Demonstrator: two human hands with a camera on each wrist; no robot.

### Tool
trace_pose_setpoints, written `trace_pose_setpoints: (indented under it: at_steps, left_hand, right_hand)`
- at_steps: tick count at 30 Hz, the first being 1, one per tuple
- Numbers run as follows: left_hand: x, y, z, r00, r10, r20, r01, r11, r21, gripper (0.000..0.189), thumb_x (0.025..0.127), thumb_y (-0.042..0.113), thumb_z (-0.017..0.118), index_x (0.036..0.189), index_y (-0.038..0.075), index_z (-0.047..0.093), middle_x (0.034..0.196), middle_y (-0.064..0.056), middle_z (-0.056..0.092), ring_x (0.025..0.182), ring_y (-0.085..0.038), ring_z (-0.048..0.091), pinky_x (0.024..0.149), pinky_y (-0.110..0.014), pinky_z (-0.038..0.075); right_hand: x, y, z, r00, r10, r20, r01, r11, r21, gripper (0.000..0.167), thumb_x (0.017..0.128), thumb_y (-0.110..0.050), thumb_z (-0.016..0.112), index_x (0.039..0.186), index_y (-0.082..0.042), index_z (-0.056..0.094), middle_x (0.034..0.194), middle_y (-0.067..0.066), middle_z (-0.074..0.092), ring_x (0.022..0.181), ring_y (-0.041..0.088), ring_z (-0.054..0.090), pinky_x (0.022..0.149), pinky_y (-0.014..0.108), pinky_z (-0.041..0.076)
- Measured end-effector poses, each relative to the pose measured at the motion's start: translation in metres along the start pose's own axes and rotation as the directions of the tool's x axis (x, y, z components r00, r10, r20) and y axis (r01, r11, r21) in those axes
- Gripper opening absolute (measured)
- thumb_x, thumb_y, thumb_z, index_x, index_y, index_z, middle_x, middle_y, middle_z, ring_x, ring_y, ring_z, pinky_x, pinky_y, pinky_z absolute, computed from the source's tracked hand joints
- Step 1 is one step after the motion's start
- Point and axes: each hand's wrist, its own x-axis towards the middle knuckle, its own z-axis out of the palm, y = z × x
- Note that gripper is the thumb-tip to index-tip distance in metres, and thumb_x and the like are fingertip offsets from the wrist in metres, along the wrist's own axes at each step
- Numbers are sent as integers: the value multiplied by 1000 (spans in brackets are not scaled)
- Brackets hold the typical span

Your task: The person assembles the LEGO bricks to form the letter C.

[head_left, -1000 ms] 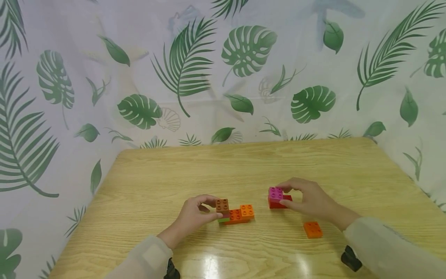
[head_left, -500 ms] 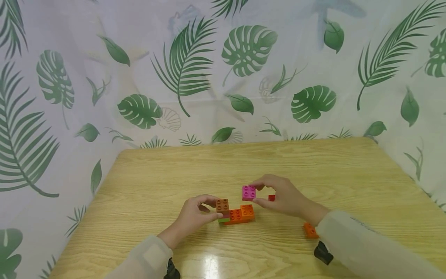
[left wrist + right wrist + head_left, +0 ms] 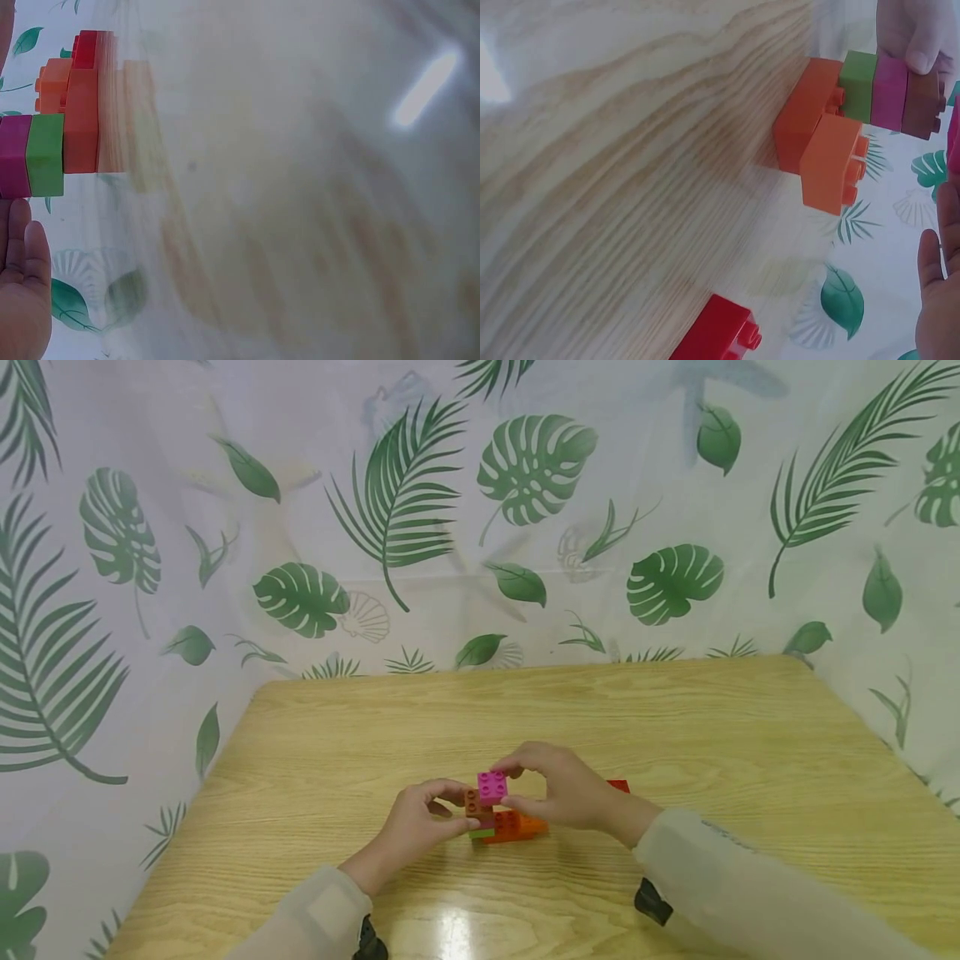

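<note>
Head view alone shows both pinches — left fingers (image 3: pixel 446 788): stack (image 3: pixel 483 814); right fingers (image 3: pixel 528 805): pink brick (image 3: pixel 492 787).

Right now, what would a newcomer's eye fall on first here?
Probably the bright pink brick, pinched in the right hand just above the brown-topped stack that the left hand grips. Next, the large green leaf prints on the pale backdrop behind the table.
</note>
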Motion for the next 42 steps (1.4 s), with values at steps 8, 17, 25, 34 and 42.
trace_pose_setpoints:
  at_steps: [8,17,25,34,42]
  left_hand:
    - [-6,27,-2,1000,4,1,-4,1000,-8,27,81,2,75,106,-2,67,100,-10,67,97,-32,58,82,-47,50]
    - [-9,38,-3,1000,22,6,-21,1000,-10,26,81,1,75,105,-3,67,100,-11,68,96,-32,58,81,-47,51]
    - [-9,39,-3,1000,17,2,-17,1000,-10,26,80,1,75,105,-3,67,100,-11,68,96,-33,58,80,-42,51]
    - [-5,29,-2,1000,24,5,-24,1000,10,26,81,1,75,105,-3,67,99,-11,67,96,-32,58,80,-47,51]
    - [0,0,0,998,67,-6,-68,997,-26,45,81,11,78,122,7,61,111,-5,65,103,-23,57,84,-40,50]
  right_hand:
    - [8,-6,7,999,-10,36,10,1000,-2,33,86,-20,73,116,-9,65,105,-4,63,93,12,56,83,39,51]
    - [13,-12,10,996,59,68,-58,998,-21,31,84,-21,74,113,-10,67,102,-5,64,90,11,57,83,38,51]
    - [17,-19,7,992,101,79,-97,994,-56,29,82,-21,74,108,-11,69,96,-7,64,86,10,56,78,30,51]
    - [19,-22,5,983,148,106,-142,988,-63,29,80,-22,74,107,-11,70,91,-9,62,83,11,54,73,28,49]
    - [22,-24,4,974,186,129,-176,981,-84,29,80,-23,75,107,-11,71,91,-9,62,83,11,54,72,26,49]
